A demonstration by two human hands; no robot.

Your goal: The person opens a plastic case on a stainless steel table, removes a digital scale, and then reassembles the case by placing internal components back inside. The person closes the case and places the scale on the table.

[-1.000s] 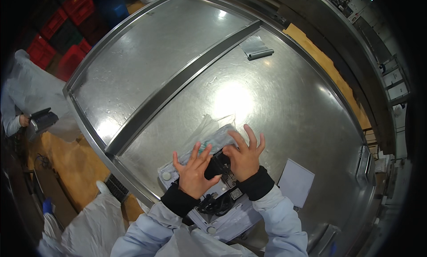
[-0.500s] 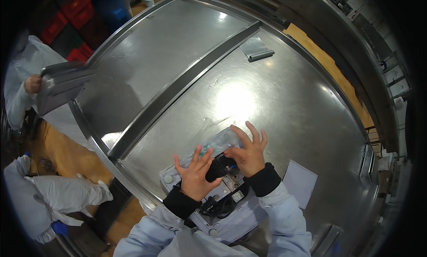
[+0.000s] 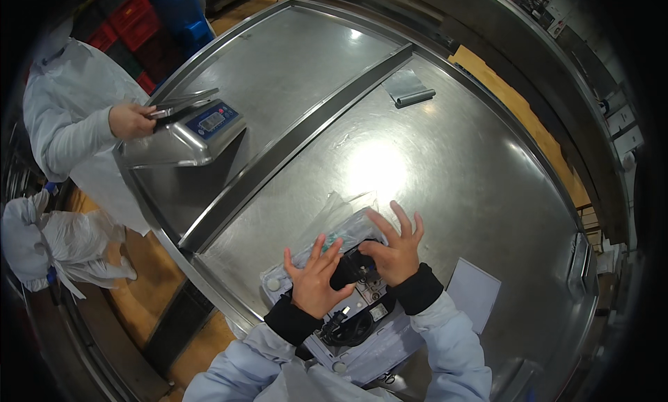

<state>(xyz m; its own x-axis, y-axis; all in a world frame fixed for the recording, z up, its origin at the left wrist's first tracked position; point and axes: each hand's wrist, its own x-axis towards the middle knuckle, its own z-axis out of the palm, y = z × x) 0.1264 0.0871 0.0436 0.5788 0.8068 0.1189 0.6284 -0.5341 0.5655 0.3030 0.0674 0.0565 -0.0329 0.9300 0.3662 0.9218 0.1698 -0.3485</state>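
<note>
A pale, boxy device [image 3: 383,345] lies in front of me with its workings exposed, partly wrapped in clear plastic. Inside it, a black block [image 3: 346,271] sits between my hands, beside a coiled black cord with a plug [image 3: 355,329]. My left hand [image 3: 316,285] rests on the near left of the block, fingers spread, its thumb by the block's lower end. At the block's upper right, the thumb and forefinger of my right hand [image 3: 398,257] look pinched together on its edge, the other fingers raised. The fingertips' exact hold is partly hidden.
A raised metal divider [image 3: 296,141] crosses the steel table. Beyond it, a co-worker's hand [image 3: 132,121] holds a metal scale [image 3: 191,141]. A white panel [image 3: 473,294] lies right of the device, and a rolled grey sheet [image 3: 414,94] farther off. Scissors [image 3: 387,378] lie near me.
The co-worker's scale has come over the table, its display now showing. My view has shifted slightly. My hands keep nearly the same pose around the black block.
</note>
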